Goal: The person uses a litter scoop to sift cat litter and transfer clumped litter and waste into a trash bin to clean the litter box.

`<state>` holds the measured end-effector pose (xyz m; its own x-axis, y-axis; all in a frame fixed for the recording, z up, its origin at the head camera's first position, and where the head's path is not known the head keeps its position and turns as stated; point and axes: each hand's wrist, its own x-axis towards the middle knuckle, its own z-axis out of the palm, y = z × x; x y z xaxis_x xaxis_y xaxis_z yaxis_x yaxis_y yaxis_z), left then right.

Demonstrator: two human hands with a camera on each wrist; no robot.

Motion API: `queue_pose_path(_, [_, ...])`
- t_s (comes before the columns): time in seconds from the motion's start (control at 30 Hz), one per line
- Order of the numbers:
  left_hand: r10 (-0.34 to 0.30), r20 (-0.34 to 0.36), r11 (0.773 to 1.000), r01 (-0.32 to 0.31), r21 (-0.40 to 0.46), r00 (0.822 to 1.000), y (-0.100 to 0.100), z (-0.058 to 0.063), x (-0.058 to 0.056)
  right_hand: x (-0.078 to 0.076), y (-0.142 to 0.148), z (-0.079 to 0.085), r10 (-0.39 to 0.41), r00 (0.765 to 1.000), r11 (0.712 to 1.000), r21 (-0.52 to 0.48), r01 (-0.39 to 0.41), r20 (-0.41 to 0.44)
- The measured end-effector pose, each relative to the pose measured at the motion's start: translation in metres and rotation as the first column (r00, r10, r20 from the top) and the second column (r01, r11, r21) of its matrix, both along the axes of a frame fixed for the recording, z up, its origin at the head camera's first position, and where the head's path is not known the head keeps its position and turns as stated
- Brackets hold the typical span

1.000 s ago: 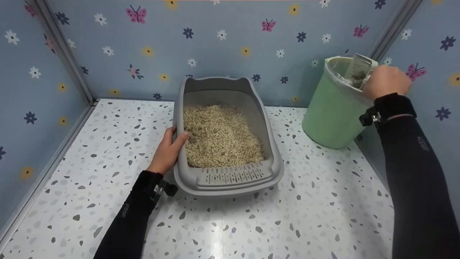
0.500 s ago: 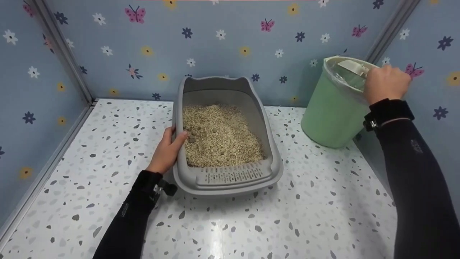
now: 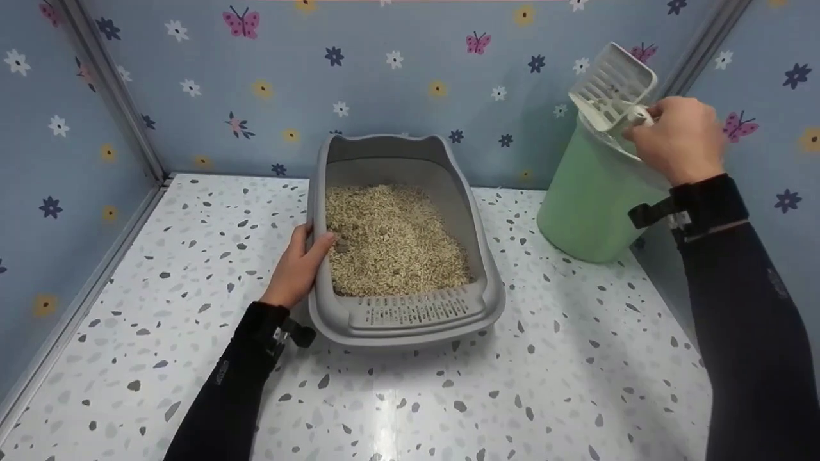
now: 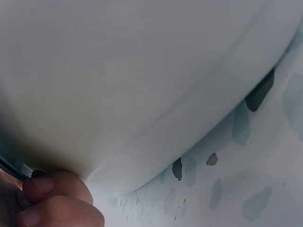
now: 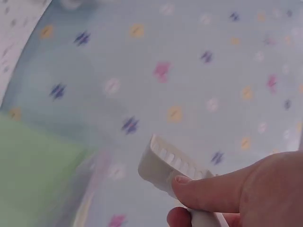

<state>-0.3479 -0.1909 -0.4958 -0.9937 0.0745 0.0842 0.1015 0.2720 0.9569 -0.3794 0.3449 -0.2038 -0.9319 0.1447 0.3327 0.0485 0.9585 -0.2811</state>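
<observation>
In the head view a grey litter box (image 3: 410, 339) holds tan pellet litter (image 3: 397, 243), with a darker clump near its left wall. My left hand (image 3: 298, 266) grips the box's left rim, thumb over the edge; its curled fingers (image 4: 61, 198) show under the side in the left wrist view. At the right my right hand (image 3: 682, 137) holds a white slotted litter scoop (image 3: 615, 83) by its handle above the green bin (image 3: 596, 198). In the right wrist view the thumb lies along the scoop (image 5: 163, 165).
The green bin has a clear plastic liner folded over its rim and stands in the right back corner. Flower-print wall panels (image 3: 397, 96) enclose the speckled white floor (image 3: 211, 256) on the left, back and right.
My right hand has tipped the scoop down into the bin, then raised it above the rim, slots now facing the camera. The dark clump seen in it earlier is gone. My left hand stays put.
</observation>
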Motion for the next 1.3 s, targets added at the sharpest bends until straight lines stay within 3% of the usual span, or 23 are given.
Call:
queue_pose_path(0.13, [0.004, 0.001, 1.0, -0.004, 0.001, 1.0, -0.002, 0.0, 0.0, 0.009, -0.052, -0.008, 0.134, 0.991, 0.991, -0.014, -0.134, -0.002])
queue_pose_path(0.27, [0.007, 0.007, 1.0, -0.007, 0.002, 1.0, -0.003, 0.0, 0.0, 0.015, -0.102, -0.029, 0.256, 0.966, 0.966, 0.025, -0.257, 0.028])
queue_pose_path(0.5, [0.022, 0.004, 1.0, -0.022, -0.014, 1.0, -0.001, 0.001, -0.001, 0.005, -0.172, -0.08, 0.371, 0.923, 0.896, 0.223, -0.384, 0.1])
queue_pose_path(0.6, [0.018, 0.005, 1.0, -0.018, -0.014, 1.0, -0.001, 0.001, -0.002, -0.007, -0.195, -0.103, 0.412, 0.909, 0.835, 0.375, -0.403, 0.059])
queue_pose_path(0.73, [0.021, 0.012, 1.0, -0.021, -0.014, 1.0, -0.002, 0.003, -0.002, -0.026, -0.223, -0.131, 0.424, 0.905, 0.726, 0.584, -0.364, 0.038])
queue_pose_path(0.83, [0.024, 0.012, 1.0, -0.024, -0.009, 1.0, -0.004, 0.004, -0.002, -0.043, -0.243, -0.143, 0.391, 0.917, 0.619, 0.715, -0.325, 0.078])
queue_pose_path(0.97, [-0.002, 0.007, 1.0, 0.002, 0.001, 1.0, -0.005, 0.004, -0.001, -0.069, -0.261, -0.153, 0.347, 0.928, 0.45, 0.844, -0.291, 0.134])
queue_pose_path(1.03, [-0.012, 0.006, 1.0, 0.012, 0.0, 1.0, -0.005, 0.003, -0.001, -0.081, -0.266, -0.157, 0.331, 0.93, 0.39, 0.874, -0.288, 0.159])
queue_pose_path(1.13, [-0.01, 0.006, 1.0, 0.01, -0.002, 1.0, -0.003, 0.002, 0.0, -0.093, -0.272, -0.162, 0.318, 0.93, 0.363, 0.882, -0.3, 0.186])
queue_pose_path(1.3, [0.008, 0.009, 1.0, -0.008, -0.006, 1.0, -0.001, 0.002, 0.0, -0.104, -0.285, -0.173, 0.313, 0.929, 0.371, 0.874, -0.313, 0.2])
